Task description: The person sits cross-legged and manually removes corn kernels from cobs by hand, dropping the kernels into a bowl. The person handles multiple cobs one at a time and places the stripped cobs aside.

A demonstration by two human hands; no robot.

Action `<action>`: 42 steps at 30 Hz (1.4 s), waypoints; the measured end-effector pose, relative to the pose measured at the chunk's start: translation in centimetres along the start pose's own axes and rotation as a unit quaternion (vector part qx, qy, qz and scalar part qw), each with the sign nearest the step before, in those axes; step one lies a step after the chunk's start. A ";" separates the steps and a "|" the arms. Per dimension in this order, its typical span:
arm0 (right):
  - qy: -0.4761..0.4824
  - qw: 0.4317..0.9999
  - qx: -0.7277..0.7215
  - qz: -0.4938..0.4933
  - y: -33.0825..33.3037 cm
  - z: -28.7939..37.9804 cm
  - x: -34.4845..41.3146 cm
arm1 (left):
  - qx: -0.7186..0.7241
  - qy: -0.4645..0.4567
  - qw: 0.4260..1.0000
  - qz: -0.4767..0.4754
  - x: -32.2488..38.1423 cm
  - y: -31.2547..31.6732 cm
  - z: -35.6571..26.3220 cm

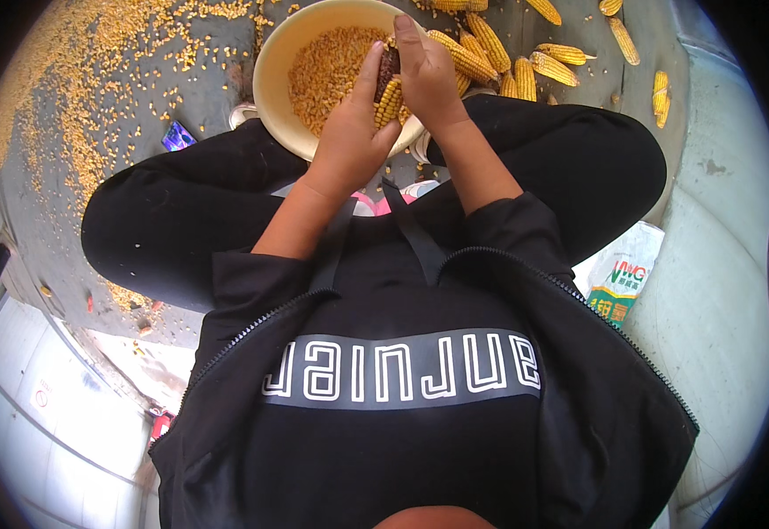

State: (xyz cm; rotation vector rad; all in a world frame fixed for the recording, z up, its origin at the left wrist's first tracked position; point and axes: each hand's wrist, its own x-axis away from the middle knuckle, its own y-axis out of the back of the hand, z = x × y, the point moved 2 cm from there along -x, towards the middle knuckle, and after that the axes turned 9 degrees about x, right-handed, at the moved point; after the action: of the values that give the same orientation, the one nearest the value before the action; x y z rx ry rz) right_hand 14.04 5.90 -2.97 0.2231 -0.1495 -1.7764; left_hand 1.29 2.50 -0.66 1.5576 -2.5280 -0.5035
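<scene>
Both of my hands grip one partly shelled corn cob [389,99] above a cream plastic basin [271,73]. My left hand [351,125] is wrapped round its left and lower side, with the thumb or a finger pointing up along it. On the cob's right side my right hand [429,82] presses, thumb towards the top. The cob shows dark reddish bare core in its upper part and yellow kernels below. Loose yellow kernels [325,73] lie in the basin, which stands between my crossed legs.
Several unshelled ears of corn [487,43] lie right of the basin. Loose kernels [87,73] are spread over the grey floor at the left. A shiny blue-purple packet [178,137] lies near my left knee, a printed bag [622,271] beside my right thigh.
</scene>
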 end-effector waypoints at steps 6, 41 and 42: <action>-0.012 0.998 0.012 0.060 0.6 0.0 -0.1 | 0.462 0.231 0.855 0.050 0.4 0.7 -1.1; -0.250 0.933 -0.129 0.223 -0.9 3.3 1.8 | 0.508 0.118 0.803 -0.288 -1.9 4.6 1.6; -0.247 0.926 -0.140 0.249 -1.0 3.5 2.0 | 0.530 0.101 0.785 -0.305 -2.2 4.4 1.5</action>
State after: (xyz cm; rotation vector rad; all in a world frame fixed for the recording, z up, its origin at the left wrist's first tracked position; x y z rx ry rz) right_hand 11.89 4.12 0.05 -0.4439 -0.2813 -1.2897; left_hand -1.89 6.58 -0.39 2.5538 -2.0854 1.2385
